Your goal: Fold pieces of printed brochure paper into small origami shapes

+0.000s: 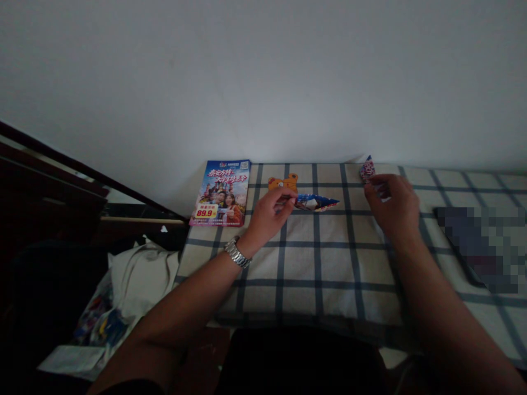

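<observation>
Right of the leaflet (222, 192), gripping the folded paper (318, 203) at one end with the left hand (272, 209). Farther right of the leaflet, pinching the second piece (368, 171) with the right hand (394, 204). Could crush the folds by squeezing too hard, or bump the bear (291, 182), near the leaflet, by swinging the left hand.

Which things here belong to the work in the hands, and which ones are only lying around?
Apparently in use:
blue folded paper, in the left hand
patterned paper piece, in the right hand

Seemingly just lying about:
printed flyer
orange bear-faced item
white bag
dark flat object
</observation>
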Available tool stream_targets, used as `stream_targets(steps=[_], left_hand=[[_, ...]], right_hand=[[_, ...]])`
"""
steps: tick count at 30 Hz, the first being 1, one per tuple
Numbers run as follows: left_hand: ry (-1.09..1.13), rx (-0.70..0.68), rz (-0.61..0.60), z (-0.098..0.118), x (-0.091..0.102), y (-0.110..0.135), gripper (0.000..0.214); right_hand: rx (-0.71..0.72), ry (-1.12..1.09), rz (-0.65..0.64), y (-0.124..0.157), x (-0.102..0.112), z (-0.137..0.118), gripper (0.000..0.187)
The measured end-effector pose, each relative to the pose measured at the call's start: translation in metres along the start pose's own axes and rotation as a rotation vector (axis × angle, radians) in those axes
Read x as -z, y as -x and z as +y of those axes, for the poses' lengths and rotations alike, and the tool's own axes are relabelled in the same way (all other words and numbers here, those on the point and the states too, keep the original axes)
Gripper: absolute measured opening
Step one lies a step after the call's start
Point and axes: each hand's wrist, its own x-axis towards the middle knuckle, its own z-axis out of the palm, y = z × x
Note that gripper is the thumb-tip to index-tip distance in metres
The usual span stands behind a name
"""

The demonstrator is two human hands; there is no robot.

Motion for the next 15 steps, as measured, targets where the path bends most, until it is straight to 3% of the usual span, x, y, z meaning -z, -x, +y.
stream_targets(steps=[7, 15], left_hand=[[0.066, 0.035, 0.002, -0.003, -0.002, 0.0, 0.018], [0.085, 0.048, 0.008, -0.011, -0.002, 0.0, 0.028]], right_hand=[[-0.044, 0.143, 0.074, -0.006, 0.002, 0.027, 0.033], [-0.121, 0.091, -0.016, -0.007, 0.001, 0.036, 0.029]])
